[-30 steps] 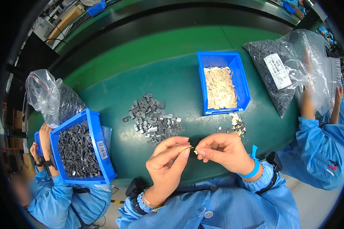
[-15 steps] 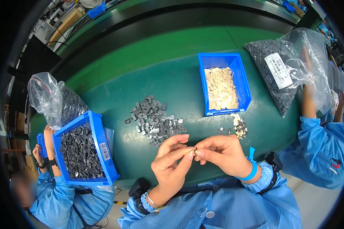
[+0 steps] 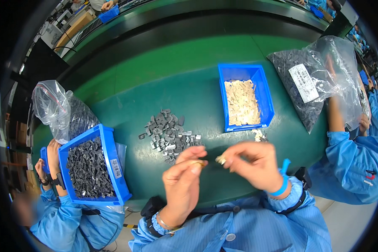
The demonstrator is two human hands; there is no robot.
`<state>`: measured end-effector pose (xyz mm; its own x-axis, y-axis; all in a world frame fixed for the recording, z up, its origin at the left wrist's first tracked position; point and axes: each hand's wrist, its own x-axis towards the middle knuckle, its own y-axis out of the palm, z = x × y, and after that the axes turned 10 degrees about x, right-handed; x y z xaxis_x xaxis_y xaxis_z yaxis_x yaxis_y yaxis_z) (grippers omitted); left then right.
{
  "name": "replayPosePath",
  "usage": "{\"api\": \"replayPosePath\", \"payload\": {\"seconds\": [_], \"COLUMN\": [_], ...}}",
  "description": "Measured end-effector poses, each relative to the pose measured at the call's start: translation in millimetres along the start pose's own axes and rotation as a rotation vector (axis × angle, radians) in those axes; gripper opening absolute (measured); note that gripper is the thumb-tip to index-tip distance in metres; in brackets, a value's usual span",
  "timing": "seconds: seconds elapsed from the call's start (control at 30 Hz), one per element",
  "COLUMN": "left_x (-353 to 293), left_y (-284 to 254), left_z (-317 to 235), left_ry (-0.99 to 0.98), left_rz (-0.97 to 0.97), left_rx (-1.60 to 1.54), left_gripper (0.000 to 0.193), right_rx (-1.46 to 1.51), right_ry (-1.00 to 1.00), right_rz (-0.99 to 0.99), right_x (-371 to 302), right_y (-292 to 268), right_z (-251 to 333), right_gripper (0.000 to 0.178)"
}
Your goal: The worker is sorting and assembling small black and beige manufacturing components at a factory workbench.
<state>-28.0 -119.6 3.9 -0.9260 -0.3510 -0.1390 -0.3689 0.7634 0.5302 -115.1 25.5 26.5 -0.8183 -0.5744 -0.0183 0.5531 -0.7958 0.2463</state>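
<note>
Above the near edge of the green table, my left hand (image 3: 181,185) pinches a small piece between thumb and index finger. Only a tan-brown edge of it shows, so its kind is hidden. A short gap to the right, my right hand (image 3: 256,166) is closed in a pinch on a small cream-coloured piece (image 3: 220,159). Beyond my left hand lies a loose pile of small dark grey plastic parts (image 3: 166,130). Behind my right hand, a few cream pieces (image 3: 258,135) lie on the table, partly covered by the hand.
A blue bin (image 3: 268,96) of cream strips stands past my right hand. At left is another blue bin (image 3: 121,185) of black parts, beside a clear bag (image 3: 77,115). A bag of dark parts (image 3: 300,84) lies far right. Co-workers sit on both sides, their sleeves (image 3: 348,164) near the table.
My hands have come apart from where their fingertips met. The right one has shifted a little right, with a cream piece now showing at its fingertips; the left has drawn slightly left.
</note>
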Motion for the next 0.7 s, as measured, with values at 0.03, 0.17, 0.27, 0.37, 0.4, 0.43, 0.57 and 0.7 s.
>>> {"api": "replayPosePath", "payload": {"seconds": [0.03,0.17,0.27,0.37,0.4,0.43,0.57,0.7], "left_x": [2.0,4.5,1.4,-1.8,-2.3,-2.1,-2.4,-9.0], "left_y": [-2.2,-12.5,-12.6,-18.3,-20.7,-21.1,-25.5,-24.7], "left_z": [-6.6,-13.6,-15.7,-21.3,-23.1,-24.7,-26.8,-27.1], "left_ry": [0.104,0.355,0.499,0.675,0.781,0.779,1.132,1.298], "left_rz": [-0.026,-0.076,-0.081,-0.085,-0.068,-0.069,-0.027,0.054], "left_rx": [0.087,0.440,0.706,0.994,1.168,1.169,1.464,1.551], "left_gripper": [0.012,0.011,0.012,0.011,0.009,0.009,0.018,0.021], "right_rx": [-0.257,-0.950,-1.313,-1.328,-1.298,-1.297,-0.772,-0.398], "right_ry": [-0.189,-0.561,-0.605,-0.666,-0.718,-0.717,-0.458,-0.167], "right_rz": [-0.037,-0.226,-0.149,-0.182,-0.213,-0.211,0.107,0.533], "right_x": [6.3,36.0,54.7,64.3,65.6,63.6,44.1,33.7], "right_y": [-8.1,-33.2,-51.4,-59.2,-58.0,-57.4,-31.0,-6.1], "right_z": [11.0,37.9,39.7,31.7,31.2,31.6,38.8,29.0], "right_gripper": [0.007,0.004,0.005,0.006,0.006,0.006,0.006,0.010]}}
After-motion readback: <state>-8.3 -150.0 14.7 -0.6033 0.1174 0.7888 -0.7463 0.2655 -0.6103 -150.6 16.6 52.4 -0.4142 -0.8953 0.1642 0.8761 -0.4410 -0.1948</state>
